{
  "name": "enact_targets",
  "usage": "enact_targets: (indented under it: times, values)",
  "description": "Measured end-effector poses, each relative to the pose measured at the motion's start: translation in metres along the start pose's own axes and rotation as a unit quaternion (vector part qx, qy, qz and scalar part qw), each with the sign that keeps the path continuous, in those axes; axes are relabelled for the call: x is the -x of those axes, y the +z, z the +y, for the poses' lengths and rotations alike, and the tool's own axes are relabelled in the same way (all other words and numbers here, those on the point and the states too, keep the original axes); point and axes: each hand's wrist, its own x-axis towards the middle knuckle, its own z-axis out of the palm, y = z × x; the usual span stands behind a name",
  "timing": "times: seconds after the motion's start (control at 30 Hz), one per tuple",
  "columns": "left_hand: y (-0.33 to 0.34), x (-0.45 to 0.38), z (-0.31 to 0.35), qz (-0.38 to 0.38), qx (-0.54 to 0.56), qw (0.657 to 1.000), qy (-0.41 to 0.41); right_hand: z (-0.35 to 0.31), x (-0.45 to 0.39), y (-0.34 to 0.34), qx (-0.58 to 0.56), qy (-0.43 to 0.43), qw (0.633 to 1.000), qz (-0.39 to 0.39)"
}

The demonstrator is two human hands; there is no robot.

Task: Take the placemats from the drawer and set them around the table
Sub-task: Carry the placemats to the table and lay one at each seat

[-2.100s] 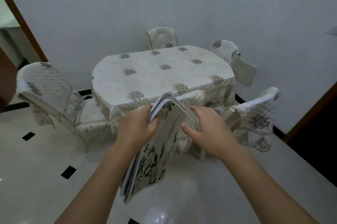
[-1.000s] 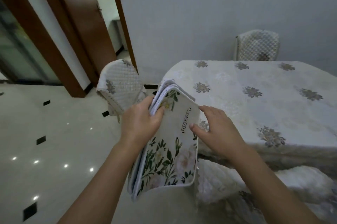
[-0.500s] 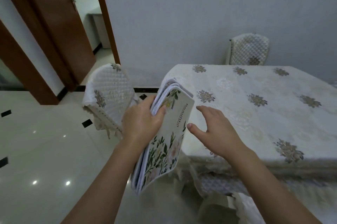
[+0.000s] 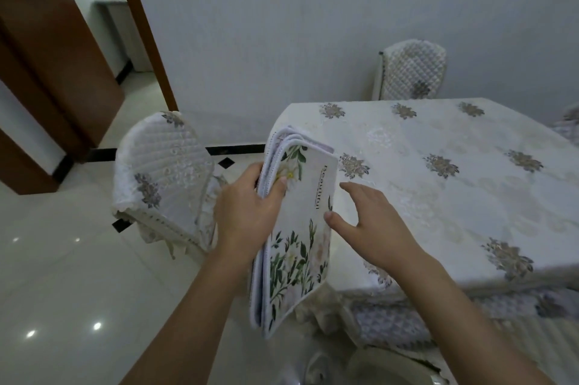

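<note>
peeling the first mat off the stack

the left hand (image 4: 247, 212) pinches the upright stack of placemats (image 4: 294, 234) just off the table's (image 4: 438, 171) near-left corner. the right hand (image 4: 372, 225) hangs spread and empty beside the front mat; best to take only that mat's free edge and lay it flat. the mat count is unclear, the drawer unseen, and the near chair cut off.

Only readable thing here is the word "Beautiful" — printed in small dark letters running sideways along the front placemat (image 4: 308, 196) of the stack. Nothing else carries any text or numbers that I can make out.
</note>
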Motion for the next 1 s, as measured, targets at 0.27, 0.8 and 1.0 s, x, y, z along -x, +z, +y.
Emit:
enact_targets:
  times: [0.27, 0.8, 1.0]
  values:
    - [0.05, -0.06, 0.001, -0.027, 0.03, 0.999, 0.001, 0.033, -0.072, 0.012, -0.056, 0.02, 0.998, 0.004]
    - [0.176, -0.183, 0.045, -0.101, 0.23, 0.966, -0.057, 0.124, -0.166, -0.039, -0.033, 0.111, 0.991, 0.067]
    - [0.232, -0.225, 0.032, -0.184, 0.316, 0.921, -0.135, 0.137, -0.189, -0.031, -0.011, 0.174, 0.981, 0.087]
